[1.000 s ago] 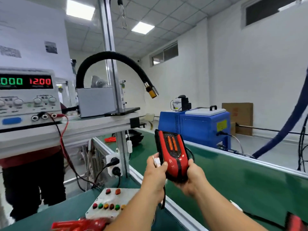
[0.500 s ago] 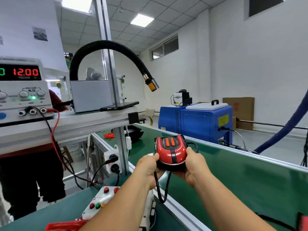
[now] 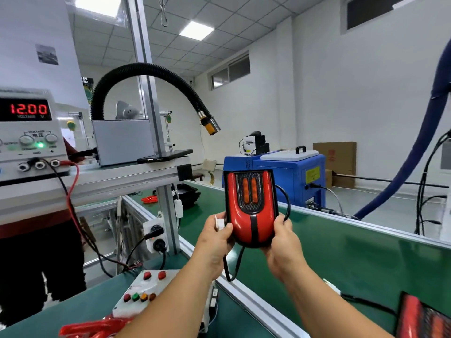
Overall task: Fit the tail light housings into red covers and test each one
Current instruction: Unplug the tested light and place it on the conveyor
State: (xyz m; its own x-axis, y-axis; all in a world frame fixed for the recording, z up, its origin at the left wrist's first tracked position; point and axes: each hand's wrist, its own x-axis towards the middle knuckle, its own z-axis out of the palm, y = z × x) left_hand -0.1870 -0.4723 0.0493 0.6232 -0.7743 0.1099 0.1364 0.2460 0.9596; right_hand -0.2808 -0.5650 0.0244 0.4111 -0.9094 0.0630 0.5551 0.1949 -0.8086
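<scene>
I hold an assembled tail light [image 3: 251, 208] upright in front of me: a red cover with a black centre stripe and two orange lenses in a black frame. My right hand [image 3: 284, 242] grips its lower right edge. My left hand [image 3: 216, 234] grips the lower left edge and pinches the white connector [image 3: 219, 222] of its black cable [image 3: 231, 267], which loops below. Another tail light [image 3: 424, 318] lies on the green conveyor belt [image 3: 341, 254] at bottom right. Loose red covers [image 3: 92, 329] lie at bottom left.
A white button box [image 3: 144, 291] sits on the bench below my left arm. A power supply [image 3: 29, 132] reading 12.00 stands on the left shelf, with red and black leads. A blue machine [image 3: 283, 176] stands behind the belt. A person in dark trousers stands at far left.
The tail light was tipped flat half a second ago; both hands have raised it upright again, facing me. The camera view has shifted slightly.
</scene>
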